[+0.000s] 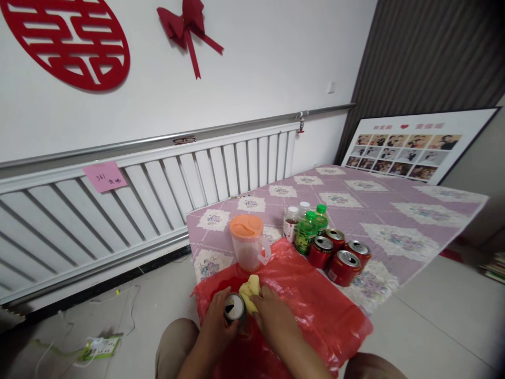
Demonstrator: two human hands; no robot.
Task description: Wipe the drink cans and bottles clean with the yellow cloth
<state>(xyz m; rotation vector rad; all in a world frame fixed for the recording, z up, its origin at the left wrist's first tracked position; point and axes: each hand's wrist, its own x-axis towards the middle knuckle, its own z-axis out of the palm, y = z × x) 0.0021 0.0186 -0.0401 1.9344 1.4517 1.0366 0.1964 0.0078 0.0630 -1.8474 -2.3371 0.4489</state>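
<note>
An opened can (235,307) with a silver top stands upright over the red plastic sheet (311,300), with my left hand (216,323) wrapped round its left side. My right hand (274,316) grips a crumpled yellow cloth (250,293) beside the can's right edge. Behind the cloth is a clear pitcher (248,250) with an orange lid, its handle to the right. Several opened red cans (344,268) stand together to the right of the sheet. Next to them are two green-capped bottles (305,234) and two white-capped bottles (290,226).
The table (331,199) has a purple patterned cloth and reaches back to a white radiator (236,168). A photo board (410,145) leans behind its far right end. On the floor at the left lie a power strip (101,347) and cables.
</note>
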